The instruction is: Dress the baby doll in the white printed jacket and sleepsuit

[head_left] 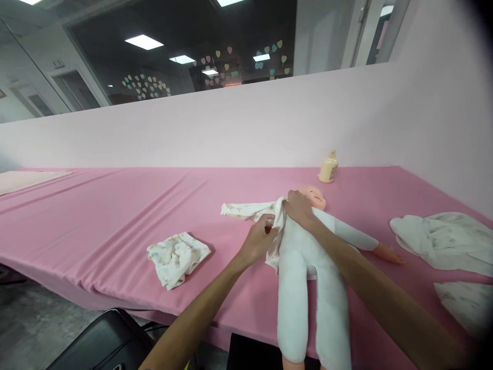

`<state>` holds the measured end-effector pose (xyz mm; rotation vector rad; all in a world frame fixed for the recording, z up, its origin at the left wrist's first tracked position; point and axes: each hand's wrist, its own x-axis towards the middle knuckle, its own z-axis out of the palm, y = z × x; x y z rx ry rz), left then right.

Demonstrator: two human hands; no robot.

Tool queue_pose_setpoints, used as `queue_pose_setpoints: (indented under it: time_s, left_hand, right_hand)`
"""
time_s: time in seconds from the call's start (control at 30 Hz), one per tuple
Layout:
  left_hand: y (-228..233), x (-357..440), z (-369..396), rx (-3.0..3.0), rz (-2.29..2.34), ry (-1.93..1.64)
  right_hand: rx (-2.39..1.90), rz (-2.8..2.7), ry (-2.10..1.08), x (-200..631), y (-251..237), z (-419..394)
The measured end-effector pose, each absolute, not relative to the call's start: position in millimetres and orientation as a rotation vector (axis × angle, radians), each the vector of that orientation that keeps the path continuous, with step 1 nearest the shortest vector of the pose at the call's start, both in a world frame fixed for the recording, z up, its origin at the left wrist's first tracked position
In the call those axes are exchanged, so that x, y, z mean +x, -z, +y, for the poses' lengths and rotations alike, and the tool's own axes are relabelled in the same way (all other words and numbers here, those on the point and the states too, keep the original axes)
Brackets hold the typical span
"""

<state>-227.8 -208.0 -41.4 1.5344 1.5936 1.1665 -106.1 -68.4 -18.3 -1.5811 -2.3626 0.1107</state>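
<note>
A baby doll [295, 257] with a white cloth body lies on its back, its head [315, 197] partly behind my right hand. A white printed baby shirt [278, 231] is on the doll's left-hand side in view, its sleeve [250, 209] stretched out to the left. My left hand [260, 237] pinches the front edge of the shirt beside the doll's torso. My right hand [299, 208] is closed on the shirt's edge near the doll's shoulder; its fingertips are partly hidden. The doll's other arm [356, 235] points right, outside the shirt.
A pink sheet [127, 221] covers the table. A crumpled printed cloth [177, 258] lies left of the doll. White garments [447, 239] lie at the right. A pump bottle [328, 167] stands near the white wall. A black chair [108, 341] is at the front left.
</note>
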Motion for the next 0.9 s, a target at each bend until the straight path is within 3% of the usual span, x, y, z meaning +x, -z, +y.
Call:
queue_pose_setpoints:
  time_s: [0.33, 0.53, 0.9]
  left_hand:
    - [76.3, -261.4, -193.0, 0.911, 1.443, -1.261]
    - [94.1, -253.4, -173.6, 1.112, 1.723, -1.521]
    - [96.1, -221.0, -169.7, 1.467, 1.763, -1.218]
  right_hand:
    - [-1.544, -2.334, -0.136, -103.6, 20.8, -68.6]
    - [-1.547, -2.310, -0.138, -101.5, 22.7, -66.9]
    - [-1.567, -2.288, -0.159, -104.9, 24.0, -67.9]
